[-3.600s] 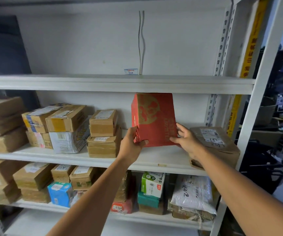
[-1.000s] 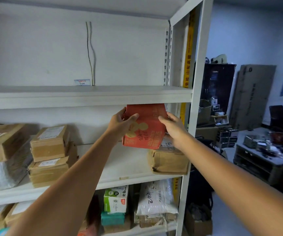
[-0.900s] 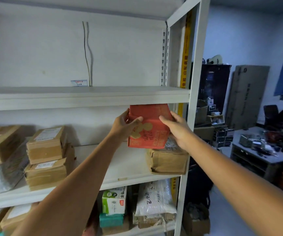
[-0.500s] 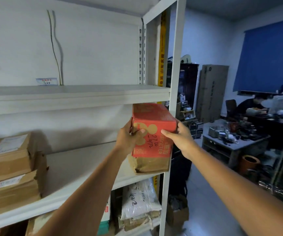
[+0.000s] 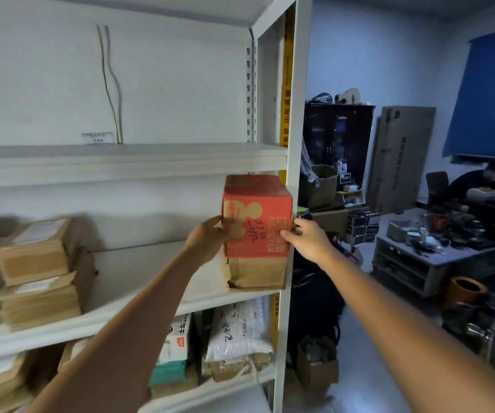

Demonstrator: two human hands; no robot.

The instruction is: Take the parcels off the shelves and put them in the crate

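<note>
One red parcel (image 5: 256, 216) sits on one brown parcel (image 5: 255, 272) at the right end of the middle shelf (image 5: 138, 281). The left hand (image 5: 207, 238) and right hand (image 5: 310, 241) clasp its sides, their fingers largely hidden behind it. Two stacked cartons (image 5: 36, 254) at the left are blurred.

One view: head-worn, wide-angle, facing forward at the right end of the rack (image 5: 296, 114), near the middle shelf (image 5: 138, 275). Left hand (image 5: 207, 238) and right hand (image 5: 310, 241) hold the red box (image 5: 256, 216) mid-frame.

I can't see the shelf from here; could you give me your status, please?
Left hand, right hand gripping red box. Box above brown parcel. Shelf post tight beside.
</note>
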